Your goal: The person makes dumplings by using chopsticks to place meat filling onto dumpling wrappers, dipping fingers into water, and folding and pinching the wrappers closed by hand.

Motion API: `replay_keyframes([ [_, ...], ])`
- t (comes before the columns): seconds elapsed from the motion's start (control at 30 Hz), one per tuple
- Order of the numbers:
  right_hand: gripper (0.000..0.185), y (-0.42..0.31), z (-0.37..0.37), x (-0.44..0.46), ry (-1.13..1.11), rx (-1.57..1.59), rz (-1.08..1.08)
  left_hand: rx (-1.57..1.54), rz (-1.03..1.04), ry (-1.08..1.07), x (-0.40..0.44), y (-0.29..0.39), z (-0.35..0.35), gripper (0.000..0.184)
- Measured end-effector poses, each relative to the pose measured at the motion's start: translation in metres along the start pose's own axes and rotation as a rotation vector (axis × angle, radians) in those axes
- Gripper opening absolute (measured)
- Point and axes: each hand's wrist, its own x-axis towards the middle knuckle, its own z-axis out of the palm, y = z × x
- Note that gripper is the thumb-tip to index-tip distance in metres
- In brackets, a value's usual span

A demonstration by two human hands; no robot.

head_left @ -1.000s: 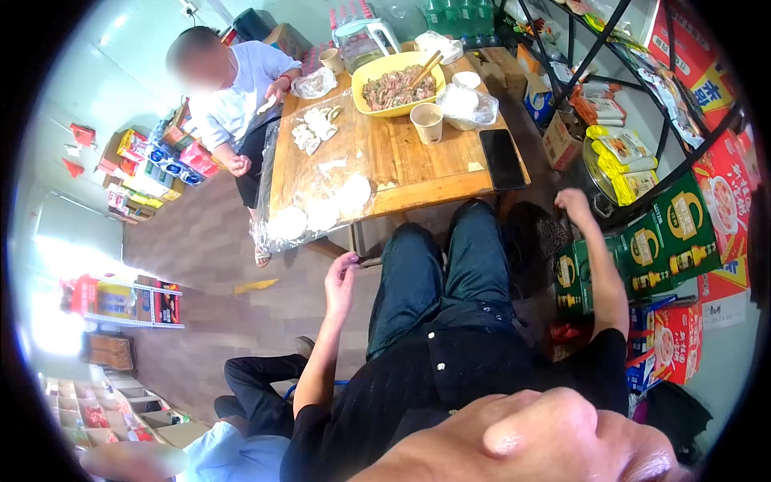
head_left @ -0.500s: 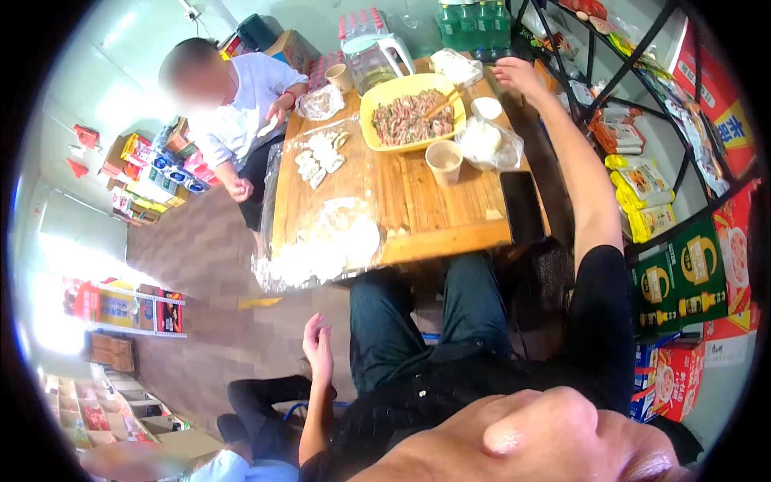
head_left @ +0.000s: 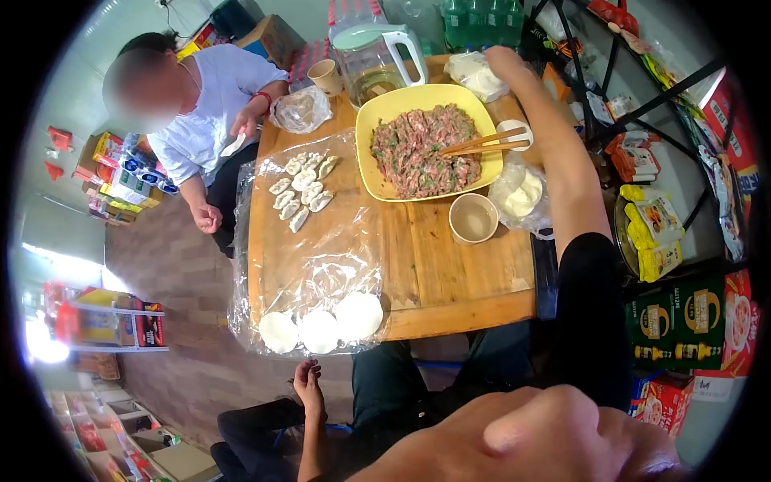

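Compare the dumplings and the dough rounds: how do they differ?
The dumplings are folded and plump; the dough rounds are flat and circular. Each dumpling is smaller across than each round. The dumplings lie clustered; the rounds sit in a row. Both are pale and lie on clear plastic.

Around the yellow bowl, a hand could pass over bare wood at 6 o'clock, while the paper cup obstructs 5, chopsticks 3 and the pitcher 11.
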Motion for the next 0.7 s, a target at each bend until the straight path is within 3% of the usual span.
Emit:
replay_keyframes([
  [0.03, 0.027, 0.001, 0.001, 0.001, -0.034, -0.103, 0.196, -0.013, 0.002, -0.015, 0.003, -0.004, 0.0, 0.021],
  [0.07, 0.026, 0.005, -0.001, 0.003, -0.006, -0.065, 0.201, -0.028, 0.009, -0.031, 0.009, -0.008, 0.0, 0.02],
  [0.17, 0.025, 0.051, 0.038, 0.046, -0.039, -0.121, 0.029, 0.017, -0.013, -0.028, 0.023, -0.025, 0.0, 0.017],
  [0.2, 0.025, 0.041, 0.033, 0.039, -0.046, -0.123, 0.031, 0.019, -0.021, -0.031, 0.022, -0.024, 0.005, 0.017],
  [0.27, 0.026, 0.003, 0.0, 0.018, -0.263, 0.076, 0.203, -0.039, -0.035, 0.019, 0.023, -0.015, 0.02, 0.015],
  [0.4, 0.026, -0.01, -0.007, 0.009, -0.283, 0.174, 0.132, -0.062, -0.028, 0.012, 0.023, -0.027, 0.017, 0.013],
  [0.57, 0.017, -0.027, -0.014, 0.009, -0.425, -0.16, 0.063, -0.134, -0.027, 0.0, 0.023, -0.035, 0.012, 0.013],
  [0.7, 0.011, -0.02, -0.01, 0.016, -0.415, -0.063, 0.079, -0.041, -0.027, -0.009, 0.025, -0.035, 0.013, 0.023],
])
